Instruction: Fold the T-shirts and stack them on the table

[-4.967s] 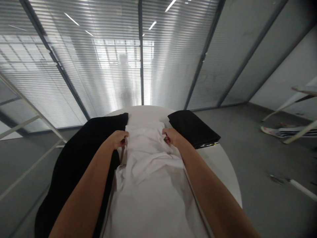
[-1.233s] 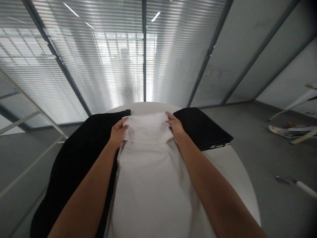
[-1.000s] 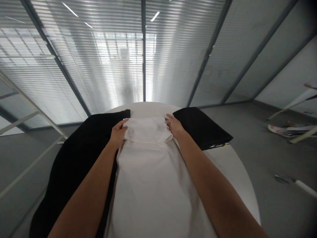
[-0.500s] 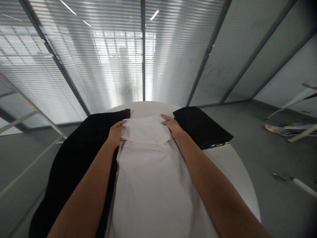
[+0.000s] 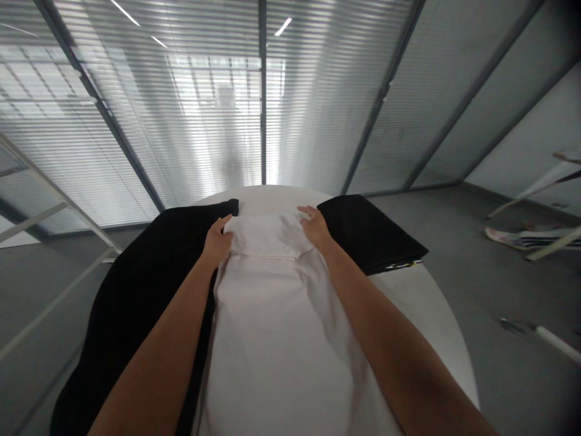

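A long white garment (image 5: 276, 339) lies on the table, its far end turned back in a short flap (image 5: 263, 236). At the flap's left edge, my left hand (image 5: 218, 242) pinches the fabric between thumb and fingers. My right hand (image 5: 316, 229) grips the opposite edge, its index finger stretched forward. The fingertips of both hands are partly hidden by the cloth. Slight creases run down the garment from the flap's right side.
A round white table (image 5: 426, 315) carries the clothes. Black cloth (image 5: 136, 284) drapes over its left side, and a folded black stack (image 5: 370, 233) sits at right. A white metal frame (image 5: 68, 203) stands left; blinds (image 5: 218, 139) rise behind. A chair (image 5: 540, 188) is at right.
Both hands have shifted slightly at the flap's edges, their fingers now pointing farther forward. The flap lies straighter, and its near edge has moved a little away from me.
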`<state>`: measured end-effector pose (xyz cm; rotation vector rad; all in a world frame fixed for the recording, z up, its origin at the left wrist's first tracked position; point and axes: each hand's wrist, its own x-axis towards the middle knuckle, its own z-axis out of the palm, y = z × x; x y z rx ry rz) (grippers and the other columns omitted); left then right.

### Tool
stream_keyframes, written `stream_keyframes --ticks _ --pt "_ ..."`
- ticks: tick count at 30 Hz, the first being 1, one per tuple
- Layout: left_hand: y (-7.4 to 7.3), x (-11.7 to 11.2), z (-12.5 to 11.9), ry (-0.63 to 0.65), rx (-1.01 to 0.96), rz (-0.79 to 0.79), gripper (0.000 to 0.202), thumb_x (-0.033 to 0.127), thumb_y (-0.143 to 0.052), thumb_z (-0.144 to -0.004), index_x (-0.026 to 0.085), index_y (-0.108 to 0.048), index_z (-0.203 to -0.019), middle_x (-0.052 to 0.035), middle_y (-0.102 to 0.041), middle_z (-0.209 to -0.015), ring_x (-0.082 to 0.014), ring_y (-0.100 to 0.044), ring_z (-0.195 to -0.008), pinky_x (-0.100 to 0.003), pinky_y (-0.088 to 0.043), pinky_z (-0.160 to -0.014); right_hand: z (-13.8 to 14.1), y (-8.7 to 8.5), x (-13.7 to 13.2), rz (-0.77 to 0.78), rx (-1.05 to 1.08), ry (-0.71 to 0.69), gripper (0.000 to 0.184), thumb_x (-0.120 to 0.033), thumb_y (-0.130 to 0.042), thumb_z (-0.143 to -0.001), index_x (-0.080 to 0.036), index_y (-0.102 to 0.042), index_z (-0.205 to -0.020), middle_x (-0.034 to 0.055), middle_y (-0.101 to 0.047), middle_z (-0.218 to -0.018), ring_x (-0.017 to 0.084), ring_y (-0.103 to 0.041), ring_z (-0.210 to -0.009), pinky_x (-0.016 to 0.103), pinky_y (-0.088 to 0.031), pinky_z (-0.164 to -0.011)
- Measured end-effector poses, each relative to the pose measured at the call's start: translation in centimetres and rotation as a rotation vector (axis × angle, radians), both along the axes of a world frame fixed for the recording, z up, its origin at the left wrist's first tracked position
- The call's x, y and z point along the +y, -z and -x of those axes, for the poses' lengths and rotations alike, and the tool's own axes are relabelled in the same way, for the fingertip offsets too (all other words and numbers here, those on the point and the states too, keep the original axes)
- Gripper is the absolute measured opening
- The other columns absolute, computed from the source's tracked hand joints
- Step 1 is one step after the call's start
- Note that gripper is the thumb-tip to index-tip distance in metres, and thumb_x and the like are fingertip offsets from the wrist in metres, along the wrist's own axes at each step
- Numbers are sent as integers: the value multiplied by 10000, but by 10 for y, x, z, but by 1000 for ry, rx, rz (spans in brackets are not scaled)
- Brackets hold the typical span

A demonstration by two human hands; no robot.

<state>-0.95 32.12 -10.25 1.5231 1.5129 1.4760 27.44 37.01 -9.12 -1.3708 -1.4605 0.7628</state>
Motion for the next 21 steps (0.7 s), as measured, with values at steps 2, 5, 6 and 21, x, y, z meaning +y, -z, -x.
stream_keyframes --ticks 2,5,6,21 --pt "-5 -1 -6 -43 311 -37 512 99 -589 -726 162 -657 -1229 -127 -533 -1399 -287 -378 -1376 -438 -247 -1166 8 0 -3 -85 -227 3 475 -141 -510 -831 -180 -596 -1297 94 -422 -1484 220 -299 -1409 389 -177 -1187" --pt "-11 -10 -20 3 634 -41 494 191 -558 -807 195 -607 -1299 -131 -431 -1487 -333 -303 -1413 -523 -185 -1160 20 7 -14 -125 -563 -69 481 -335 -440 -943 -285 -468 -1421 52 -313 -1557 270 -204 -1450 511 -125 -1173" --pt "-11 -14 -25 24 701 -30 485 238 -552 -831 221 -592 -1314 -123 -413 -1501 -340 -281 -1422 -546 -166 -1154 23 10 -17 -106 -640 -105 493 -396 -415 -957 -312 -431 -1443 45 -282 -1571 297 -175 -1457 562 -105 -1156" --pt "7 -10 -22 -180 557 151 488 334 -585 -811 196 -601 -1279 -211 -533 -1370 -423 -347 -1361 -640 -50 -1101 13 22 -14 99 -670 17 457 -466 -398 -947 -247 -545 -1320 154 -512 -1392 355 -353 -1359 640 -115 -1098"
